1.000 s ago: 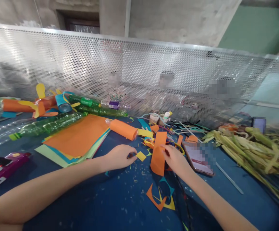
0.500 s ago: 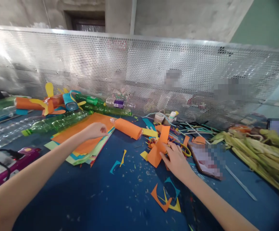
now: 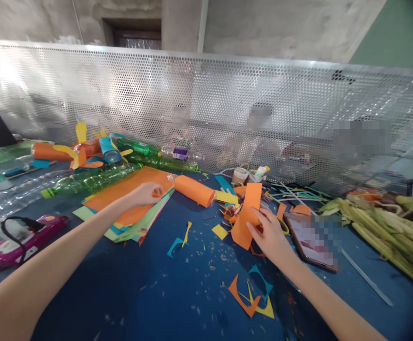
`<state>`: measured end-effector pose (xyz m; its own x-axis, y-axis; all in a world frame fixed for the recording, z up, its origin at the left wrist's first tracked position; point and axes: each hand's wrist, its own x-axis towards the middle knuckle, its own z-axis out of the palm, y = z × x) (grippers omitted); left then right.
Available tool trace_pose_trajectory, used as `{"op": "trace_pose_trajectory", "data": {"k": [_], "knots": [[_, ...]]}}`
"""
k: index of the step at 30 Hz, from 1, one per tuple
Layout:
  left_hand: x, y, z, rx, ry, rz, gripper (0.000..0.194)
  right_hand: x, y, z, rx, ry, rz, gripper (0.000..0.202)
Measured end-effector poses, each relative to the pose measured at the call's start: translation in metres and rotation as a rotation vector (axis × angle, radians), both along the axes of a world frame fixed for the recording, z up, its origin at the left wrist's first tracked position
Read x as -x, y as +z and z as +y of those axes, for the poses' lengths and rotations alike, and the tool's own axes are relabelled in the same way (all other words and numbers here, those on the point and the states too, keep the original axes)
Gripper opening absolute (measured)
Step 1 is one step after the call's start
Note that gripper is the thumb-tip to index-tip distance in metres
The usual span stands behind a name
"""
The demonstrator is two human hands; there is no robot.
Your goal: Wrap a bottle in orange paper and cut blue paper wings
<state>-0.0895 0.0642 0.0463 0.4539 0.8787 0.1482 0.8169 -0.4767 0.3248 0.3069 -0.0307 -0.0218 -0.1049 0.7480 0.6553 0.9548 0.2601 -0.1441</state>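
Head-worn view, facing forward and down, blue table (image 3: 149, 293) close, perforated panel (image 3: 209, 90) beyond

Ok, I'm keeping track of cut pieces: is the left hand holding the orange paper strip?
No, the right hand grips the orange paper strip, while the left hand is at the stack of coloured paper.

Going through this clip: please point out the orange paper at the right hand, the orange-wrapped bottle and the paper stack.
Orange paper (image 3: 241, 228), head view: its lower, wider part.
Orange-wrapped bottle (image 3: 194, 190), head view: middle of its wrap.
Paper stack (image 3: 118, 189), head view: its orange top sheet.
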Motion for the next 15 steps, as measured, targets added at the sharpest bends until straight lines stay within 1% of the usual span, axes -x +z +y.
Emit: {"op": "trace_pose_trajectory", "data": {"k": [6, 9, 12, 15], "knots": [[-0.003, -0.010, 0.010, -0.112, 0.078, 0.028, 0.013, 0.004, 0.003, -0.002, 0.016, 0.013, -0.015, 0.043], [-0.003, -0.011, 0.014, -0.163, 0.122, 0.052, 0.010, 0.004, 0.004, -0.002, 0.041, 0.019, 0.006, 0.043], [-0.002, -0.003, 0.016, -0.188, 0.161, 0.075, 0.009, 0.004, 0.006, -0.003, 0.057, 0.032, 0.025, 0.042], [0.001, 0.013, 0.017, -0.194, 0.187, 0.089, 0.010, 0.004, 0.007, -0.003, 0.034, 0.031, 0.029, 0.041]]}}
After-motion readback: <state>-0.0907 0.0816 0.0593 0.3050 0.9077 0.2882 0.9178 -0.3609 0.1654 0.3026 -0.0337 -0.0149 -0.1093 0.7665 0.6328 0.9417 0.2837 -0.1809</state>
